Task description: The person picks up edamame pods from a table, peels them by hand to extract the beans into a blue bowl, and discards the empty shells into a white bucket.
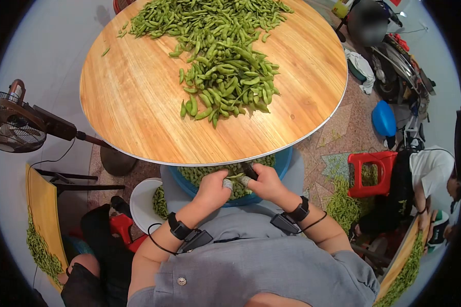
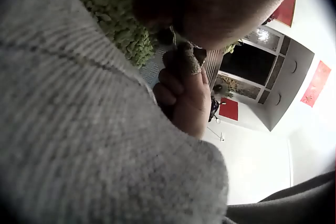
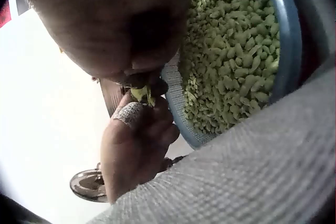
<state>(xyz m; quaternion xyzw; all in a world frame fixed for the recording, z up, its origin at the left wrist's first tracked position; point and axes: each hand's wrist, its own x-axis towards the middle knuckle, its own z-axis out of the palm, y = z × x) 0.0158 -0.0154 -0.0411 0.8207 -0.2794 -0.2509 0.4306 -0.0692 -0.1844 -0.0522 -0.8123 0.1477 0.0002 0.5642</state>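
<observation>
Both hands meet over a blue basin (image 1: pixel 287 171), just below the round table's near edge. Between them is a green soybean pod (image 1: pixel 236 176). My left hand (image 1: pixel 213 188), its thumb wrapped in light tape, pinches the pod; in the right wrist view the pod (image 3: pixel 139 94) sticks out at that thumb's tip. My right hand (image 1: pixel 267 184), also with a taped thumb, grips the pod's other side with curled fingers. Something dark shows at its fingertips. In the basin lies a deep layer of pale green beans (image 3: pixel 231 50).
On the round wooden table (image 1: pixel 133 102) lies a large heap of pods (image 1: pixel 230 82). A white bucket (image 1: pixel 143 202) stands left of the basin, and a fan (image 1: pixel 18 123) further left. To the right are a red stool (image 1: pixel 384 174), pods on the floor (image 1: pixel 346 204) and a seated person (image 1: pixel 430 171).
</observation>
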